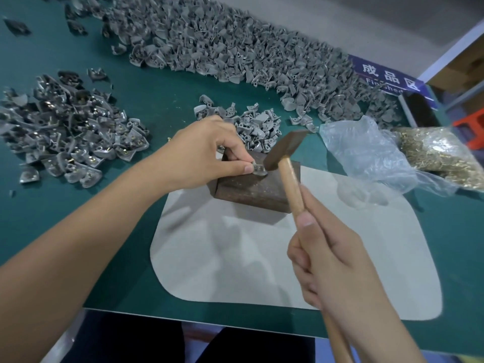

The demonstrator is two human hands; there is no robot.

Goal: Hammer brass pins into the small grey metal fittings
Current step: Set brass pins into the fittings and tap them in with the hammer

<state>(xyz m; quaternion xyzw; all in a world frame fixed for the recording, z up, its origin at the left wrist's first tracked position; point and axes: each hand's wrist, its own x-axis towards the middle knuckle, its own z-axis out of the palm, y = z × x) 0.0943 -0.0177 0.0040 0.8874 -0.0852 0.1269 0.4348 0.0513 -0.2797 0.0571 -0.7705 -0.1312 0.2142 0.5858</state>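
On top of the block [258, 184], my left hand [207, 153] pinches a fitting [258, 171] steady for the strike. My right hand [332, 260] grips the hammer [284, 153], its head touching the fitting.

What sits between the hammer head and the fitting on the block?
Nothing visible. The wooden-handled hammer, gripped by the right hand, has its head right at the small grey metal fitting; the left hand pinches that fitting's left side.
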